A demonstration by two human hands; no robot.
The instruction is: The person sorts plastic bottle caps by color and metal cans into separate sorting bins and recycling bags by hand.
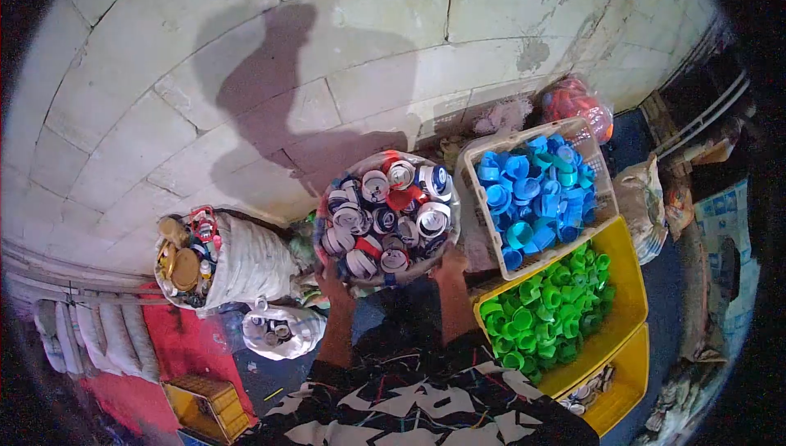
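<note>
My left hand [332, 281] and my right hand [448, 268] are at the near edge of a round container [456, 229], one on each side. Their fingers are closed on its rim, partly hidden. Heaped inside it are crushed drink cans [385, 218], mostly white, silver and dark blue with a few red ones. Just left of my left hand sits a small white sack [304, 333] with some cans in it. Near my right hand are a pale crate of blue plastic caps [536, 192] and a yellow crate [624, 282] of green plastic caps [544, 307].
A large white sack [254, 262] of mixed scrap leans by the block wall [123, 102]. Another yellow crate [626, 380] is at the lower right, and an orange-yellow crate [221, 405] at the lower left. A red-filled plastic bag [577, 106] stands behind the blue caps.
</note>
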